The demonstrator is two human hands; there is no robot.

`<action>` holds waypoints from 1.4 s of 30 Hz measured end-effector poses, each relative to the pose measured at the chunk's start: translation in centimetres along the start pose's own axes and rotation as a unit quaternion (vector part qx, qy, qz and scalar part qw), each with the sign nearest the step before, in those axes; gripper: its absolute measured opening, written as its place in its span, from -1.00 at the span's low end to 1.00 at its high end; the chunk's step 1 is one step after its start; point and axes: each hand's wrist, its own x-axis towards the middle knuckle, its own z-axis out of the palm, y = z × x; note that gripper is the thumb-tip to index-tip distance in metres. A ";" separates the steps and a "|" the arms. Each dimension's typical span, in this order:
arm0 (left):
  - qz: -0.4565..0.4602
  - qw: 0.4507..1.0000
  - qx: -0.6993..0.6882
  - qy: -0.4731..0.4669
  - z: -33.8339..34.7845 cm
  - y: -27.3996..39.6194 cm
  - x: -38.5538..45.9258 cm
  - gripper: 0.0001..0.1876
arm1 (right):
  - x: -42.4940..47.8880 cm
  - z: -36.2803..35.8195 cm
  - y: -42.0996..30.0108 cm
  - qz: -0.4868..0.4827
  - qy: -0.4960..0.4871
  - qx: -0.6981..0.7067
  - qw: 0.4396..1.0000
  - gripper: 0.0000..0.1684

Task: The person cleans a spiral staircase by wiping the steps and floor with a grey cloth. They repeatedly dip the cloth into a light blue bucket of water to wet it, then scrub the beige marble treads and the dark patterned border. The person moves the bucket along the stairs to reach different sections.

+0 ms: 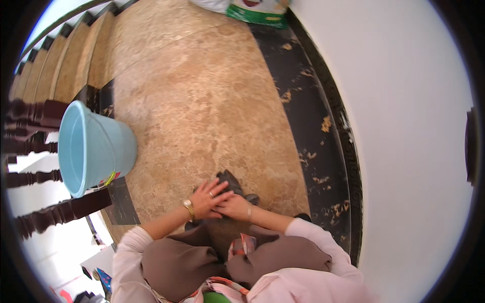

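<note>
A bunched dark grey cloth (230, 181) lies on the marble floor just in front of me, partly covered by my hands. My left hand (206, 199), with a gold watch and a ring, has its fingers spread. They cross over the fingers of my right hand (235, 207), which wears a bracelet. Both hands are low, between and ahead of my knees. Because the left hand covers the right fingertips, I cannot tell whether they grip the cloth. A fold of orange patterned fabric (242, 245) shows between my brown trouser legs.
To the left, a light blue plastic bucket (117, 142) with a wire handle stands beside dark wooden balusters (81, 208). Stairs (68, 60) are at the upper left. A white wall (401, 132) and black marble border (303, 113) run along the right. A green-and-white bag (257, 15) sits at the far end.
</note>
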 end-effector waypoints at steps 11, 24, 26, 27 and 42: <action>-0.118 0.951 -0.088 0.271 3.6 -0.1 -0.4 -0.17 | -3.7 -17.0 13.2 0.549 0.021 -0.249 0.798 -0.37; -0.296 0.848 -0.098 0.429 6.6 -4.5 -12.2 0.09 | 21.3 9.0 -1.0 0.007 -0.250 -0.057 0.967 -0.51; -0.392 0.800 -0.098 0.444 9.6 -6.9 -15.5 0.14 | 22.4 11.6 -2.2 -0.008 -0.165 -0.080 0.983 -0.50; -0.449 0.746 -0.142 0.471 10.6 -8.0 -16.1 0.15 | 23.0 11.5 -2.8 -0.021 -0.126 -0.098 0.987 -0.48; -0.233 0.941 -0.093 0.228 7.7 -4.8 -7.8 -0.03 | 9.8 2.9 -2.7 0.233 -0.165 -0.041 0.958 -0.16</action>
